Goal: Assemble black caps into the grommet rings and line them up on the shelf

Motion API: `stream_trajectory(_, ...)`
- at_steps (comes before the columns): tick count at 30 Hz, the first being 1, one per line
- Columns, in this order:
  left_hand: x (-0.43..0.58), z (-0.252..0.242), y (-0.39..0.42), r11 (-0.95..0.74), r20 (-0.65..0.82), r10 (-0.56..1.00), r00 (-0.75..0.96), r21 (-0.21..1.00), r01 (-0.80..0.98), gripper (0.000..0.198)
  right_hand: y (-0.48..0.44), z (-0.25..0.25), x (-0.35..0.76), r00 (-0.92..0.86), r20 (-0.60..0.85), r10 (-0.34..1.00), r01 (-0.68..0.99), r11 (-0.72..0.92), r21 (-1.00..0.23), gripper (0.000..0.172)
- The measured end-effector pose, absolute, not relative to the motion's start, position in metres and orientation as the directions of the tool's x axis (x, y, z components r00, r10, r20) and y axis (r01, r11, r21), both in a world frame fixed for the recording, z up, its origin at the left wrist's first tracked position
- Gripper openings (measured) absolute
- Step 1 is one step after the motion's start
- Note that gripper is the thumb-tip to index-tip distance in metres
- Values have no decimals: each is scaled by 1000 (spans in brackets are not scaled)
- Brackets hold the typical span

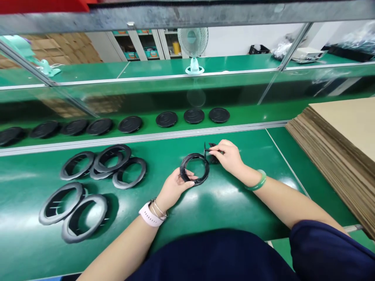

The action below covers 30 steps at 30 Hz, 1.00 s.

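Observation:
My left hand (175,186) grips a black plastic ring (183,168) by its lower left side, the thumb along the near rim and fingers behind it. The ring is tilted up above the green table. At its upper right, my right hand (227,156) pinches a thin black part (205,150) between thumb and fingertips. This part stands upright at the ring's edge; whether they touch I cannot tell. Just behind the right fingertips is another small dark piece (215,158), mostly covered by the hand.
Several black rings (129,183) lie loose or overlapping on the green table (158,218) to the left. Black round discs (166,119) are spread along the green strip beyond the metal rail (164,137). Stacked cardboard sheets (345,164) stand at right. A fan (193,43) is behind.

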<state>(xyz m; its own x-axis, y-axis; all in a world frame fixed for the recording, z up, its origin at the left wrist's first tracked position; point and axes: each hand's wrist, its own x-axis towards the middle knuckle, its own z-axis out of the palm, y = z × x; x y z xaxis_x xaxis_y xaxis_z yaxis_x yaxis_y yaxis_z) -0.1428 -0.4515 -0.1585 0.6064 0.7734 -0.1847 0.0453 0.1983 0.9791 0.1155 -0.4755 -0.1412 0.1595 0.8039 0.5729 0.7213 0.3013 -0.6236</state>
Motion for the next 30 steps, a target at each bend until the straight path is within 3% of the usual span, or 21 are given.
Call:
stream_trajectory(3, -142, -160, -454, 146, -206, 766, 609, 978, 148, 45, -490, -136, 91, -8, 654, 756, 714, 463, -526, 13)
stream_trajectory(7, -141, -162, -457, 162, -211, 771, 600, 977, 135, 58, -499, -139, 70, -196, 657, 728, 729, 556, -399, 19)
stream_trajectory(15, -141, -167, -459, 115, -207, 808, 551, 974, 197, 66, -497, -150, 61, -330, 658, 676, 765, 600, -233, 20)
stream_trajectory(21, -138, -167, -458, 129, -188, 808, 559, 981, 144, 68, -496, -153, 65, -448, 722, 528, 748, 663, -21, 16)
stream_trajectory(23, -138, -165, -458, 140, -199, 805, 559, 979, 147, 66, -496, -154, 66, -448, 714, 538, 755, 655, -19, 16)
stream_trajectory(30, -136, -154, -461, 176, -235, 795, 560, 972, 158, 49, -495, -150, 65, -358, 623, 695, 791, 580, -193, 22)
